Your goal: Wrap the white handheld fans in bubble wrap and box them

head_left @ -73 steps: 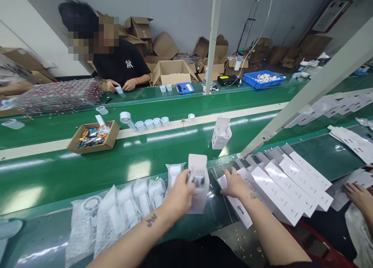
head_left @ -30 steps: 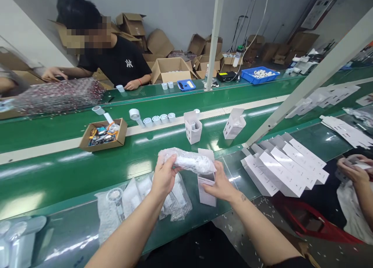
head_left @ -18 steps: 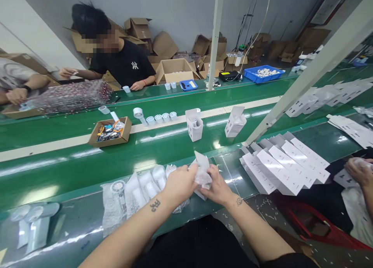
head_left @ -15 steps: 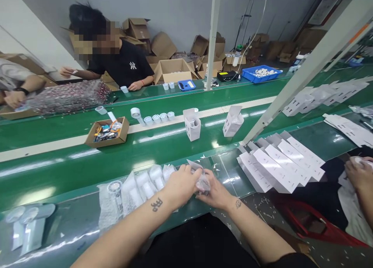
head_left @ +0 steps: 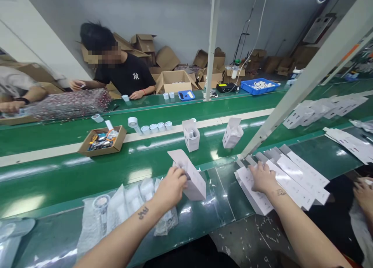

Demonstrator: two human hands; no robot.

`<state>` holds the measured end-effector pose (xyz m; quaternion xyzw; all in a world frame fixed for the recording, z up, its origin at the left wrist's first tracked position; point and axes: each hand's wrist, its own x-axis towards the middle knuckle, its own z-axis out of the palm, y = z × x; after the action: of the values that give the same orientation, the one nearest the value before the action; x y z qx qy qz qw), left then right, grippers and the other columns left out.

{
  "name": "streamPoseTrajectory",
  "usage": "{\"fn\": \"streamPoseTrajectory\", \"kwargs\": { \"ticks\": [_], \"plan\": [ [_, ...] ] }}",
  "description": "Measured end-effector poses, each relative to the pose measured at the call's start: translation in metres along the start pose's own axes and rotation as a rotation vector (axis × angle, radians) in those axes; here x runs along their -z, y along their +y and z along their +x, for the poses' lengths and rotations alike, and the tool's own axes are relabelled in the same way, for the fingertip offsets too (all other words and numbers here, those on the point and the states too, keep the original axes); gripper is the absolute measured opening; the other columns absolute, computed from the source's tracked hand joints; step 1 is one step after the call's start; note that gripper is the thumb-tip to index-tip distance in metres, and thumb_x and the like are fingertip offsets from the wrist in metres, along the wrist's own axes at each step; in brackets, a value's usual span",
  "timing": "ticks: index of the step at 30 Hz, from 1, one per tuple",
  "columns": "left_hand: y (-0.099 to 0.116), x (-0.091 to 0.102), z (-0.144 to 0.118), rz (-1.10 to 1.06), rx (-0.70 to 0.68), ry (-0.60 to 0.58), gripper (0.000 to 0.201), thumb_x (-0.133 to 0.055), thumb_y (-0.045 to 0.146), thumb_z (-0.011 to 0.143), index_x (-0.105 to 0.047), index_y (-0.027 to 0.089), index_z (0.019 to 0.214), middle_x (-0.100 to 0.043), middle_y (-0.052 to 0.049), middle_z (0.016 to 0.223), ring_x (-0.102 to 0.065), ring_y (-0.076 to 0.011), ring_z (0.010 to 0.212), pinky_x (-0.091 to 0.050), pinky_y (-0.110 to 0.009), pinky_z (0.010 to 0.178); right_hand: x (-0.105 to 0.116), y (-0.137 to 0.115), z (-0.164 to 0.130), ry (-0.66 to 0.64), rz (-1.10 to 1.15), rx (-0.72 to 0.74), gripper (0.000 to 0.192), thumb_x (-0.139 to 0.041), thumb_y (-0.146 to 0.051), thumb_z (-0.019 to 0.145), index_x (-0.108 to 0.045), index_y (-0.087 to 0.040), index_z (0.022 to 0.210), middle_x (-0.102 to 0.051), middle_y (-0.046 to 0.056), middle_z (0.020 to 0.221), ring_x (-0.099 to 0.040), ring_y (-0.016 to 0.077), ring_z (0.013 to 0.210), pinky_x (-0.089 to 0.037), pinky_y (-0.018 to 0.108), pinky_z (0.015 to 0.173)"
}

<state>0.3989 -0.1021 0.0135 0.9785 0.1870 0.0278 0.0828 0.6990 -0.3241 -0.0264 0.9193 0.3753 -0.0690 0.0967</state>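
My left hand [head_left: 171, 185] is closed on a white paper box [head_left: 196, 182], its fingers at the open top. The box stands tilted on the near bench with its flap raised; what lies inside is mostly hidden by my fingers. To the right, my right hand [head_left: 262, 177] rests with spread fingers on the upper end of the nearest leaning white boxes [head_left: 291, 182]. Left of the held box, several white handheld devices in bubble-wrap bags [head_left: 124, 207] lie side by side, partly behind my left forearm.
Two open white boxes [head_left: 191, 137] stand on the green conveyor [head_left: 151, 153]. A cardboard tray of small parts [head_left: 101, 153] sits left. A slanted metal post [head_left: 279, 108] rises beyond my right hand. Across the belt a co-worker [head_left: 128, 73] works; another person's hand [head_left: 364, 194] shows at right.
My hands have moved apart. The clear-wrapped item they held together no longer shows. My left hand now grips the white box, and my right hand has moved right onto the row of boxes.
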Motion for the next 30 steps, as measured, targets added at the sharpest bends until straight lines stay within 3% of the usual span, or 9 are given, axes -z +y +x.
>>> {"fn": "streamPoseTrajectory", "kwargs": {
  "ticks": [6, 10, 13, 16, 19, 22, 26, 28, 30],
  "plan": [
    [-0.094, 0.017, 0.077, 0.161, 0.244, -0.050, 0.023, -0.047, 0.017, 0.088, -0.069, 0.014, 0.092, -0.066, -0.017, 0.100, -0.052, -0.0332, 0.105, -0.045, -0.044, 0.088, -0.006, -0.002, 0.000, -0.010, -0.108, 0.081, 0.048, -0.047, 0.001, 0.074, -0.060, -0.016, 0.117, -0.059, 0.023, 0.122, -0.058, 0.0360, 0.110, -0.043, 0.049, 0.086],
    [-0.121, 0.004, 0.103, 0.147, 0.262, -0.095, 0.027, -0.044, 0.007, 0.085, -0.069, 0.010, 0.095, -0.065, -0.023, 0.104, -0.050, -0.0372, 0.114, -0.045, -0.046, 0.085, 0.016, -0.008, -0.014, 0.063, -0.007, 0.141, 0.050, -0.053, -0.006, 0.070, -0.058, -0.020, 0.118, -0.055, 0.018, 0.126, -0.056, 0.0360, 0.111, -0.045, 0.049, 0.087],
    [-0.110, -0.007, 0.076, 0.123, 0.173, -0.110, 0.031, -0.043, 0.007, 0.084, -0.066, 0.011, 0.104, -0.062, -0.024, 0.116, -0.048, -0.0363, 0.120, -0.042, -0.049, 0.091, 0.042, -0.020, -0.029, 0.151, 0.225, 0.253, 0.050, -0.060, -0.020, 0.073, -0.053, -0.024, 0.122, -0.049, 0.015, 0.135, -0.052, 0.0352, 0.120, -0.047, 0.047, 0.092],
    [-0.080, -0.033, 0.019, -0.002, -0.204, -0.340, 0.037, -0.052, 0.006, 0.077, -0.065, 0.020, 0.108, -0.064, -0.017, 0.116, -0.055, -0.0320, 0.112, -0.043, -0.047, 0.089, 0.058, -0.054, -0.041, 0.159, 0.508, 0.350, 0.052, -0.064, -0.036, 0.078, -0.049, -0.028, 0.127, -0.044, 0.012, 0.138, -0.051, 0.0327, 0.122, -0.050, 0.045, 0.093],
    [-0.053, -0.071, -0.031, -0.055, -0.394, -0.516, 0.051, -0.065, 0.003, 0.055, -0.068, 0.032, 0.097, -0.069, -0.005, 0.110, -0.061, -0.0292, 0.103, -0.044, -0.047, 0.091, 0.050, -0.108, -0.042, 0.154, 0.727, 0.416, 0.056, -0.068, -0.041, 0.077, -0.046, -0.027, 0.127, -0.044, 0.013, 0.134, -0.051, 0.0313, 0.121, -0.049, 0.046, 0.096],
    [-0.044, -0.093, -0.049, -0.050, -0.466, -0.573, 0.047, -0.065, 0.000, 0.047, -0.068, 0.033, 0.081, -0.070, -0.003, 0.093, -0.063, -0.0297, 0.092, -0.046, -0.048, 0.089, 0.021, -0.159, -0.036, 0.145, 0.871, 0.451, 0.058, -0.072, -0.040, 0.073, -0.045, -0.026, 0.122, -0.047, 0.011, 0.127, -0.051, 0.0302, 0.118, -0.048, 0.047, 0.097],
    [-0.057, -0.062, -0.043, -0.114, -0.542, -0.375, 0.029, -0.065, 0.001, 0.052, -0.061, 0.026, 0.067, -0.068, -0.003, 0.083, -0.063, -0.0269, 0.085, -0.049, -0.039, 0.075, -0.014, -0.191, -0.036, 0.114, 0.998, 0.442, 0.061, -0.075, -0.036, 0.070, -0.040, -0.026, 0.120, -0.047, 0.010, 0.126, -0.052, 0.0279, 0.116, -0.049, 0.044, 0.092],
    [-0.067, -0.026, -0.041, -0.236, -0.423, -0.207, 0.018, -0.066, 0.009, 0.063, -0.059, 0.023, 0.071, -0.066, -0.003, 0.082, -0.062, -0.0236, 0.080, -0.047, -0.033, 0.065, -0.021, -0.196, -0.040, 0.122, 1.024, 0.445, 0.062, -0.075, -0.033, 0.070, -0.039, -0.027, 0.120, -0.046, 0.010, 0.128, -0.051, 0.0273, 0.118, -0.049, 0.044, 0.093],
    [-0.073, 0.010, -0.040, -0.478, -0.168, -0.060, 0.010, -0.068, 0.024, 0.072, -0.058, 0.022, 0.075, -0.064, -0.002, 0.079, -0.061, -0.0201, 0.074, -0.047, -0.029, 0.062, -0.023, -0.197, -0.043, 0.137, 1.040, 0.457, 0.062, -0.075, -0.031, 0.069, -0.040, -0.027, 0.120, -0.046, 0.010, 0.128, -0.050, 0.0272, 0.119, -0.047, 0.044, 0.096]
  ]
}}
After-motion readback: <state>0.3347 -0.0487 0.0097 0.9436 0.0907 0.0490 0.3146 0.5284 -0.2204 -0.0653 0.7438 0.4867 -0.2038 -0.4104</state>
